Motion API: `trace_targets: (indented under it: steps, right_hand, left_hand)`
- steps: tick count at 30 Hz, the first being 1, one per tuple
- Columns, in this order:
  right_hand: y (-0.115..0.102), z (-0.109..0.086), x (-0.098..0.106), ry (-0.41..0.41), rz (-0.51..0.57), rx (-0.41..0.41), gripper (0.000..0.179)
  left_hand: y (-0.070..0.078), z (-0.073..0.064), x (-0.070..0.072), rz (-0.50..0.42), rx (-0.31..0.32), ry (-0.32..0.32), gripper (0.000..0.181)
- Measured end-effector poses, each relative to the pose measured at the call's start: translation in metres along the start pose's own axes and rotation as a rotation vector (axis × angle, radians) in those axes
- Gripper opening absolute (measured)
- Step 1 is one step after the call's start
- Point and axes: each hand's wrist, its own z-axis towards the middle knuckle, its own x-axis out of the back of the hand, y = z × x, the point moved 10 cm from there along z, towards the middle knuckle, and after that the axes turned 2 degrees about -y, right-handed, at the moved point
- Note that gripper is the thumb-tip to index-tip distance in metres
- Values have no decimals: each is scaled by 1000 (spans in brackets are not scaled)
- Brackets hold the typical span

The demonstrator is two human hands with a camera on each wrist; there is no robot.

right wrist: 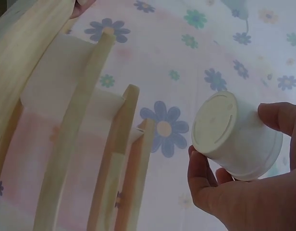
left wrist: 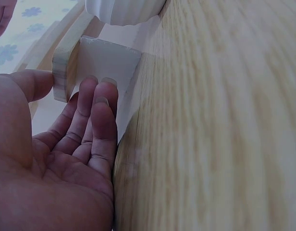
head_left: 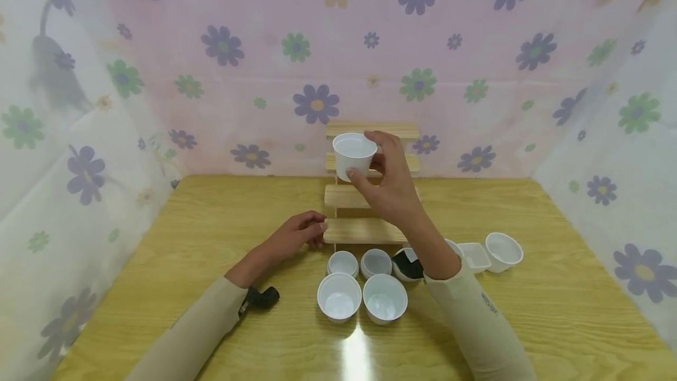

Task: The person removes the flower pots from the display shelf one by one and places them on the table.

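Note:
My right hand (head_left: 390, 184) holds a white cup (head_left: 353, 160) by its side, thumb and fingers around it. It is raised in front of the upper boards of a tiered rack (head_left: 365, 230), apart from them. In the right wrist view the cup's base (right wrist: 215, 122) faces the camera. Low at the rack's left end is my left hand (head_left: 302, 233). In the left wrist view its thumb touches the end of the lowest board (left wrist: 65, 67), and its bent fingers lie against the white side panel (left wrist: 109, 60).
Before the rack stand two larger white cups, left (head_left: 339, 297) and right (head_left: 385, 298), with two smaller ones (head_left: 342, 263) (head_left: 376, 263) behind. A dark-patterned cup (head_left: 407, 264), a square dish (head_left: 475, 256) and a bowl (head_left: 503, 250) sit to the right. Flowered cloth (head_left: 264, 75) hangs behind.

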Motion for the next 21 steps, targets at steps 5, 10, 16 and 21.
trace_targets:
  steps: [5, 10, 16, 21]
  right_hand:
    - [-5, -8, 1, -12, -12, 47, 67]
    - [-8, -15, 5, -24, -23, 66, 65]
    - [-11, -22, 13, -32, -11, 82, 66]
    - [-13, -27, 20, -43, -15, 87, 65]
  left_hand:
    - [-1, -2, -1, 2, -1, -6, 33]
    - [-1, -2, -2, 7, -7, -4, 33]
    - [1, -3, -3, 13, -15, -9, 33]
    - [3, -2, -2, 19, -26, -17, 32]
